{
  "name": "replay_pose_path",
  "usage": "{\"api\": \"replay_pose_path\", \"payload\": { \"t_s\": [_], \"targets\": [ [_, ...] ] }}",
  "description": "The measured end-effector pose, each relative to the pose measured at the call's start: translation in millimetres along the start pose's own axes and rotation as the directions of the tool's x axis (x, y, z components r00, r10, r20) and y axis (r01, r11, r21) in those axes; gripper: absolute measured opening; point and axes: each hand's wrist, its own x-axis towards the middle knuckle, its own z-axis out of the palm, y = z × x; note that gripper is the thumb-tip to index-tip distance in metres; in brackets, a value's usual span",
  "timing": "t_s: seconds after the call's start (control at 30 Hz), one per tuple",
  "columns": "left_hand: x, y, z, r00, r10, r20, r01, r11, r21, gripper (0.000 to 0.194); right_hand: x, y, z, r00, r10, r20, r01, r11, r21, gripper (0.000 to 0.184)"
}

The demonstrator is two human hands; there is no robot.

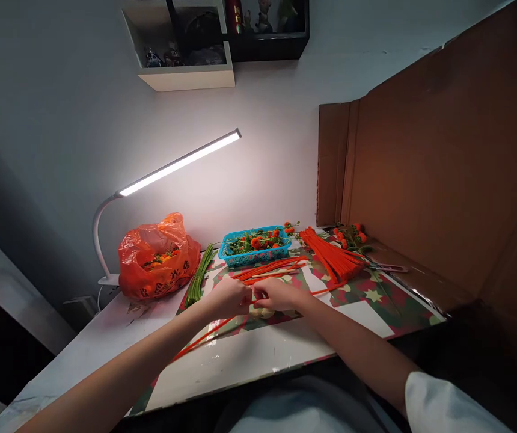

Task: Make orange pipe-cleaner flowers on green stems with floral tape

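My left hand [231, 297] and my right hand [278, 294] meet over the middle of the table, fingers closed. Both grip a long orange pipe cleaner [204, 334]. One end runs down to the left past my left hand; the other comes out to the right beyond my right wrist. The part between my fingertips is mostly hidden. Just behind my hands lie several loose orange pipe cleaners [270, 269]. A thick bundle of orange pipe cleaners [330, 255] fans out to the right, and a bundle of green pipe cleaners [201, 276] lies to the left.
A blue basket [253, 257] holds orange flowers with green stems. Left of it stands an orange plastic bag [159, 276] under a lit desk lamp [181, 162]. More orange flowers [349, 236] and scissors [389, 267] lie at right, by a cardboard wall [439, 156]. Shelves [186, 78] hang above.
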Motion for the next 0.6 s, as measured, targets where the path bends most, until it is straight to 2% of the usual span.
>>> {"api": "replay_pose_path", "payload": {
  "t_s": [0.1,0.27,0.43,0.53,0.6],
  "targets": [
    [1.2,1.1,3.7,0.997,0.071,0.011,-0.071,0.997,-0.008,0.009,-1.3,-0.3,-1.6,0.994,-0.05,0.098,0.052,0.999,-0.017,0.01],
    [1.0,3.2,3.9,0.992,0.128,-0.017,-0.129,0.991,-0.032,0.017,-3.6,-1.3,-2.9,0.986,-0.083,0.142,0.091,0.994,-0.052,0.016],
    [0.7,2.9,2.2,0.997,0.069,0.028,-0.064,0.984,-0.164,0.017,-4.2,1.7,-0.8,0.985,-0.059,0.159,0.068,0.996,-0.05,0.003],
    [1.1,-2.9,5.4,0.999,0.015,0.037,-0.004,0.957,-0.289,0.011,-4.4,0.7,0.3,0.989,-0.073,0.128,0.081,0.995,-0.052,0.008],
    [1.3,-8.2,9.4,0.999,0.021,0.05,-0.001,0.927,-0.376,0.011,-4.8,-1.3,0.9,0.989,-0.089,0.117,0.096,0.993,-0.062,0.008]
  ]
}}
